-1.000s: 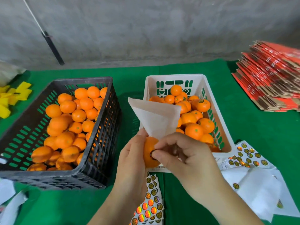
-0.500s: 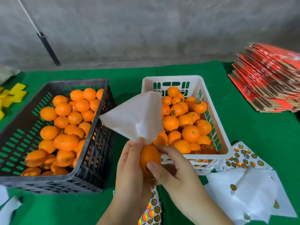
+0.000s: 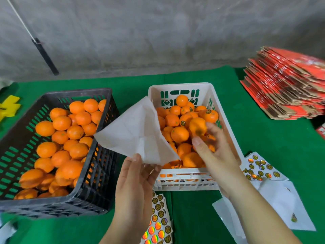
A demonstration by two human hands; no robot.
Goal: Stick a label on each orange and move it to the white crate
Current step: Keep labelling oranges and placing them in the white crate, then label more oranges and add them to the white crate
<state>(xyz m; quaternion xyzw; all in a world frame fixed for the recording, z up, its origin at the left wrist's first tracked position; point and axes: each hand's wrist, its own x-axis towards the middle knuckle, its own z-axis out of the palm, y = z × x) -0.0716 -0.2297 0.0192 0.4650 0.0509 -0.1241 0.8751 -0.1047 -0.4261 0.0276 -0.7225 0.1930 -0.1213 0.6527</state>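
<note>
While the right hand (image 3: 213, 152) reaches over the white crate (image 3: 181, 180) at centre frame, its fingers sit loosely around an orange (image 3: 197, 126) just above the pile; whether the fruit is gripped or already let go I cannot tell, since the fingers look half spread. A dark round mark on the orange's near face reads as its label, blurred. Lower centre, the left hand (image 3: 135, 180) pinches a white backing sheet (image 3: 139, 134) between thumb and fingers, the paper fanning up toward the crate's left wall. Below that hand, bottom centre, lies a sheet of round labels (image 3: 159, 224), many unpeeled; another label sheet (image 3: 260, 169) lies right of the crate, with spent white paper beside it. White crate: well filled, several oranges showing labels on top. Black crate (image 3: 98, 173), left of frame: heaped with unlabelled oranges (image 3: 61, 138), none showing a sticker. Judgement: task roughly midway, this orange at the drop-off step, a large batch left to label and move. Upper right, a stack of flattened red cartons (image 3: 288, 85) on the green cloth (image 3: 263, 138).
</note>
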